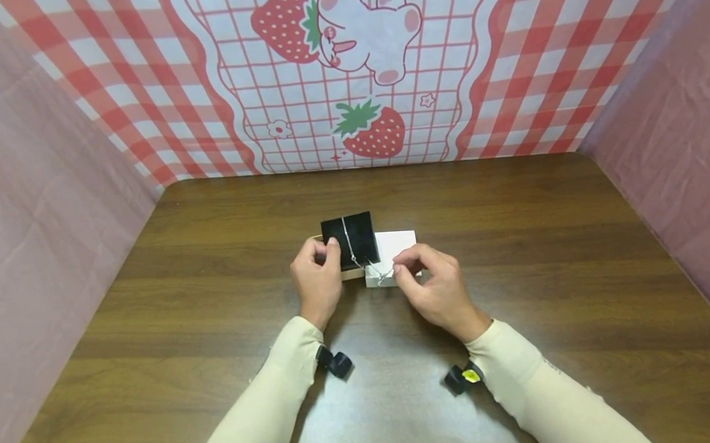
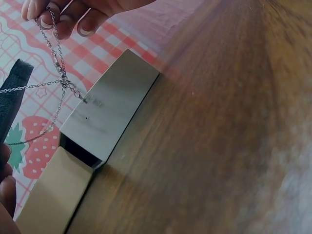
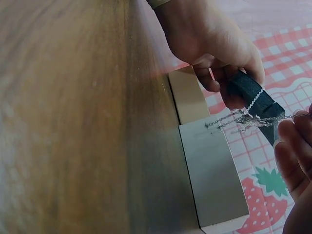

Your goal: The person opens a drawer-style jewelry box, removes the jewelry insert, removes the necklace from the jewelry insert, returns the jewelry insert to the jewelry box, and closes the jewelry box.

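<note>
In the head view, gripping a black pad (image 1: 362, 234) at its left side with the left hand (image 1: 318, 280), thumb and fingers curled; pinching a silver chain (image 1: 348, 240) between thumb and fingertips of the right hand (image 1: 435, 285). Draping the chain down the pad's face and across to the right over a white box (image 1: 395, 245), just beside a tan box (image 1: 353, 274) on the tabletop (image 1: 512, 240). From the left wrist, pinching the doubled chain up high with a tangle hanging beneath; holding the pad with partly visible fingers. From the right wrist, clasping the pad's slim edge with left fingers; stretching the chain to the right fingertips.
</note>
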Action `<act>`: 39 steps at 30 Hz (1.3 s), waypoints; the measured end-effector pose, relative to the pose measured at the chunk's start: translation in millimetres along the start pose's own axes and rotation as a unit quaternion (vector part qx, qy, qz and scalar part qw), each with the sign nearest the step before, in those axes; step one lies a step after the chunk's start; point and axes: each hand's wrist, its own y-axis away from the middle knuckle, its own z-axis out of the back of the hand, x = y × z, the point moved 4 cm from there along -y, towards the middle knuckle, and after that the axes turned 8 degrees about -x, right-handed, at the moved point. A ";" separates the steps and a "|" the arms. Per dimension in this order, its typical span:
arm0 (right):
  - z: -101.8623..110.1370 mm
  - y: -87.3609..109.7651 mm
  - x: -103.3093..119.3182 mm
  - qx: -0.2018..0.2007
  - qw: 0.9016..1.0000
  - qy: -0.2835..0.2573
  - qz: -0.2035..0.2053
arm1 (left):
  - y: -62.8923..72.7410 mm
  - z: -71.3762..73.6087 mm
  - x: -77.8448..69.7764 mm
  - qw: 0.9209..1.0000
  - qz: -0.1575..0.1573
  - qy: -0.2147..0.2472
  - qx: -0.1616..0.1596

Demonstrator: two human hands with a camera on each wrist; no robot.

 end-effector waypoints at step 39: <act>10.7 -8.6 -0.3 -0.097 0.970 -0.143 -0.172 | -1.5 0.2 0.5 1.000 -0.010 0.024 -0.006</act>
